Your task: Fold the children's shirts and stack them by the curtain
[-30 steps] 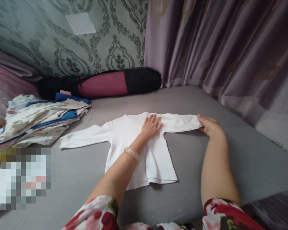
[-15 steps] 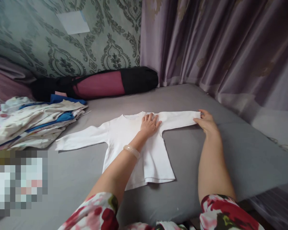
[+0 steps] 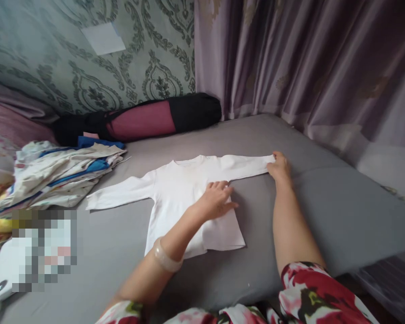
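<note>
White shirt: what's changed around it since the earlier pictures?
The left hand has moved from beside the collar toward the hem, now over the side of the white shirt; contact is unclear. The right hand stays at the end of the outstretched sleeve. The shirt remains spread out, and the clothes pile stays put.

Long-sleeved shirt laid across the middle of the bed
Left of it, a clothes pile; behind, a long bag along the far wall, curtain to the right. Left hand over the shirt's right side, right hand at its right cuff.
</note>
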A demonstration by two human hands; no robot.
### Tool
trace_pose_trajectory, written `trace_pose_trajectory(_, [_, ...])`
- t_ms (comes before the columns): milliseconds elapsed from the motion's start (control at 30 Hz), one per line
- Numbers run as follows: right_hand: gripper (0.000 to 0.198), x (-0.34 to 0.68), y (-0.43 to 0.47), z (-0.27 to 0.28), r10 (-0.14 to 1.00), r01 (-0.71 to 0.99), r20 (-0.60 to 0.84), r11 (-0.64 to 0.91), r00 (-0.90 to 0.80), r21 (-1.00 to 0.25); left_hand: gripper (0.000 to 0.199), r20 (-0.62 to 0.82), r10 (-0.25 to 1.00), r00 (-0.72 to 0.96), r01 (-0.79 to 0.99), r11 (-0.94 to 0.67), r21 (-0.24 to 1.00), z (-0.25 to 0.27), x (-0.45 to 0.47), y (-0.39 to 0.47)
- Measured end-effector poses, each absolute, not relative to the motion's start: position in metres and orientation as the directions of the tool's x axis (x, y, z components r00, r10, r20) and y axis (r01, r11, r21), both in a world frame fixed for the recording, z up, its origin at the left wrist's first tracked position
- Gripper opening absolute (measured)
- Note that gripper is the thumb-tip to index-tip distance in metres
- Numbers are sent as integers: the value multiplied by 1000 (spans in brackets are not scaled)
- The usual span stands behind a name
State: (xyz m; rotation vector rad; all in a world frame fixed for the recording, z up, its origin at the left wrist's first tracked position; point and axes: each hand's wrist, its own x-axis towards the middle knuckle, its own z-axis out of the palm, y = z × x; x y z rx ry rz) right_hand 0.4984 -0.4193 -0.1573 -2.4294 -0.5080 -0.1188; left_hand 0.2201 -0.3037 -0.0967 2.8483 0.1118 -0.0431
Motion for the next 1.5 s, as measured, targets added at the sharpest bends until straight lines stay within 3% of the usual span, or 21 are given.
trace_pose_trajectory(133, [45, 479, -409, -136, 408, 533, 349, -714, 843, -453, 49, -131, -81, 988, -47, -968, 245, -79, 192, -348])
trace_pose_trajectory(200, [32, 466, -401, -121, 573, 608, 243, -620, 783, -497, 47, -163, -111, 980, -68, -966, 249, -76, 184, -362])
trace_pose_trajectory(267, [22, 451, -392, -109, 785, 647, 50, -471, 618, -599, 44, -192, -102, 976, -51, -966, 254, -76, 179, -369])
trace_pose_trajectory(367, [15, 429, -377, -101, 924, 633, -124, -341, 362, -695, 38, -235, -61, 970, 4, -963, 268, -78, 175, -373])
trace_pose_trajectory(700, [16, 418, -356, -126, 946, 708, -257, -319, 197, -630, 11, -147, -55, 988, -15, -966, 257, -96, 174, -383])
trace_pose_trajectory(833, [16, 421, -357, -125, 953, 718, -253, -292, 165, -631, 15, -133, -20, 991, 23, -948, 316, -91, 176, -383])
trace_pose_trajectory(1000, [17, 422, -358, -122, 958, 736, -190, -288, 216, -613, 21, 0, 79, 997, 72, -912, 403, -91, 182, -387])
trace_pose_trajectory(1200, [17, 426, -359, -128, 953, 708, -217, -301, 210, -638, 18, -46, 41, 998, 56, -926, 375, -108, 188, -400])
trace_pose_trajectory(1300, [22, 426, -359, -130, 953, 708, -216, -303, 213, -638, 20, 1, 44, 999, 39, -885, 465, -108, 182, -394])
trace_pose_trajectory(1400, [27, 426, -360, -130, 956, 743, -207, -292, 208, -602, 26, 76, 207, 975, 123, -797, 591, -108, 166, -368])
trace_pose_trajectory(1500, [29, 426, -361, -126, 955, 786, -215, -292, 206, -545, 20, 112, 533, 839, 343, -677, 651, -113, 135, -322])
